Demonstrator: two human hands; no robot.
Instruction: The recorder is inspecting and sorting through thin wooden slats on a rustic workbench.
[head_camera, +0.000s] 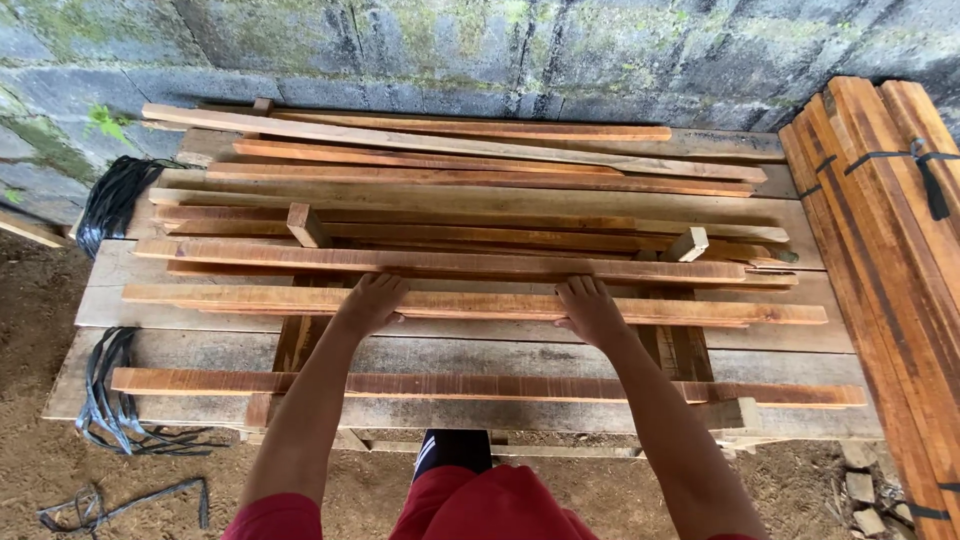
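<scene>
1. Head view: left hand and right hand press flat, fingers spread, on one reddish wooden slat lying across a plank table.
2. Neither hand closes around it; the step looks like positioning.
3. Beyond the fingertips lie more slats; right of the grip, a strapped bundle.
4. Lifting would call for curled fingers.

light: soft, even daylight | shadows: faint, under slats | glare: none | focus: sharp | edges: slight wide-angle bowing
</scene>
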